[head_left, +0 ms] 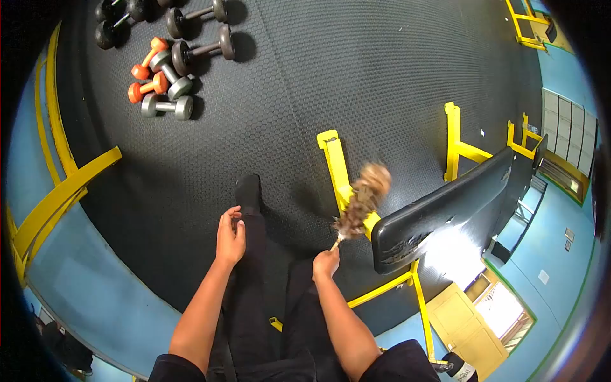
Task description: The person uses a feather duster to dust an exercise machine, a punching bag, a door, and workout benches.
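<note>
A brown feather duster (363, 205) is in my right hand (326, 263), which is closed round its thin light handle. The feathers lie over the yellow frame (337, 164) of a bench, next to the left end of its black padded top (439, 213); whether they touch the frame I cannot tell. The feather tip is blurred. My left hand (231, 239) is held above my leg with its fingers apart and nothing in it.
Several dumbbells, orange (147, 88), grey (167, 107) and dark (203, 49), lie on the black textured floor (356, 63) at the upper left. A yellow metal frame (67, 184) stands at the left. A tan door (464, 328) is at the lower right.
</note>
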The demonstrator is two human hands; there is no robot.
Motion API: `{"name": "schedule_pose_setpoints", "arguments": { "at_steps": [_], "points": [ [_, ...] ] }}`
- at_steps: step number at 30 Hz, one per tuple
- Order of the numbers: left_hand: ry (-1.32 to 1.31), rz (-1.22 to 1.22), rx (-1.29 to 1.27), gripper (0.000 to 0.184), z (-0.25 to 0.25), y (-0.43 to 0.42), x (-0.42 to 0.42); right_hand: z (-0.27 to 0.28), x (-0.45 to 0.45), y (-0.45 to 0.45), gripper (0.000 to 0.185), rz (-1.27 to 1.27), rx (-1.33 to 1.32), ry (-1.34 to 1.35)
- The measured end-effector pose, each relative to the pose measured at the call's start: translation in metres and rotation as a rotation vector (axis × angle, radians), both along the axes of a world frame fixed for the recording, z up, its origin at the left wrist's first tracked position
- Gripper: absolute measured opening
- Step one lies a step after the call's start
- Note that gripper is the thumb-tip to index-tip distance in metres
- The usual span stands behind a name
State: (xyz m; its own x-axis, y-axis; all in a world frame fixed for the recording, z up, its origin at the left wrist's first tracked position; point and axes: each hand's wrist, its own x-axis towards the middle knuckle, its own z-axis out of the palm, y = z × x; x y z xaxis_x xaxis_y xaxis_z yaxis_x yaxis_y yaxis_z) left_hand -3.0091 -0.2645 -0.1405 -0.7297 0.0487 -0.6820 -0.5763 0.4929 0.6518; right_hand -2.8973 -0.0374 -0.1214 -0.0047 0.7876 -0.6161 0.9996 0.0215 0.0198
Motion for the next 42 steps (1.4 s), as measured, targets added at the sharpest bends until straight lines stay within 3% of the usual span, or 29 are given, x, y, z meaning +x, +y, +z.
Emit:
{"name": "schedule_pose_setpoints", "arguments": {
  "at_steps": [1,3,5,7,8,9,11,13,14,15,17,19,21,24,30,34,38,40,42],
  "points": [
    [-0.007,-0.017,-0.006,0.037,-0.003,-0.004,-0.002,-0.007,-0.002,-0.007,0.038,-0.008,-0.002,-0.013],
    [-0.054,-0.049,0.013,0.037,-0.006,-0.007,-0.003,-0.022,-0.005,-0.022,0.04,-0.133,0.203,0.247],
    [-0.089,-0.062,0.032,0.037,-0.01,-0.005,-0.003,-0.025,-0.033,-0.03,0.041,-0.15,0.259,0.278],
    [-0.158,-0.067,0.1,0.038,-0.012,-0.005,0.001,-0.033,-0.054,-0.043,0.044,-0.347,0.434,0.315],
    [-0.18,-0.099,0.084,0.038,-0.006,-0.001,-0.005,-0.06,-0.038,-0.045,0.049,-0.342,0.387,0.334],
    [-0.179,-0.112,0.085,0.038,-0.003,0.001,-0.009,-0.095,-0.021,-0.053,0.04,-0.193,0.493,0.308],
    [-0.15,-0.139,0.087,0.038,0.0,0.004,-0.014,-0.147,0.0,-0.055,0.026,-0.612,0.091,0.371],
    [-0.153,-0.157,0.082,0.038,-0.004,0.003,-0.018,-0.077,-0.083,-0.05,0.017,-1.096,-0.499,0.34],
    [-0.137,-0.167,0.077,0.038,-0.006,0.003,-0.02,-0.076,-0.099,-0.066,0.016,-0.827,-0.298,0.446],
    [-0.123,-0.175,0.07,0.038,-0.009,0.003,-0.022,-0.091,-0.092,-0.068,0.017,-0.765,-0.31,0.553],
    [-0.118,-0.189,0.071,0.038,-0.007,0.006,-0.036,-0.133,-0.08,-0.078,0.026,-0.074,-0.067,0.534],
    [-0.117,-0.199,0.071,0.038,-0.009,0.012,-0.044,-0.144,-0.075,-0.073,0.045,-0.021,-0.156,0.383],
    [-0.095,-0.187,0.101,0.038,-0.012,0.017,-0.051,-0.124,-0.084,-0.065,0.044,0.219,-0.085,0.252],
    [-0.103,-0.186,0.079,0.039,-0.004,0.025,-0.059,-0.097,-0.079,-0.057,0.044,0.026,-0.016,0.257],
    [-0.026,-0.243,0.103,0.039,0.003,0.016,-0.043,-0.007,0.012,-0.023,0.047,0.279,-0.332,0.05],
    [-0.007,-0.322,0.083,0.037,0.03,0.013,-0.04,0.058,0.058,-0.009,0.049,0.068,-0.21,-0.018],
    [0.109,-0.477,0.051,0.035,0.06,0.014,-0.041,0.107,0.102,0.023,0.048,0.181,-0.359,-0.031],
    [0.175,-0.545,0.041,0.035,0.075,0.023,-0.042,0.14,0.108,0.033,0.046,-0.045,-0.192,-0.079],
    [0.125,-0.599,0.009,0.033,0.094,0.035,-0.038,0.149,0.145,0.045,0.045,-0.2,-0.254,-0.039]
  ]
}}
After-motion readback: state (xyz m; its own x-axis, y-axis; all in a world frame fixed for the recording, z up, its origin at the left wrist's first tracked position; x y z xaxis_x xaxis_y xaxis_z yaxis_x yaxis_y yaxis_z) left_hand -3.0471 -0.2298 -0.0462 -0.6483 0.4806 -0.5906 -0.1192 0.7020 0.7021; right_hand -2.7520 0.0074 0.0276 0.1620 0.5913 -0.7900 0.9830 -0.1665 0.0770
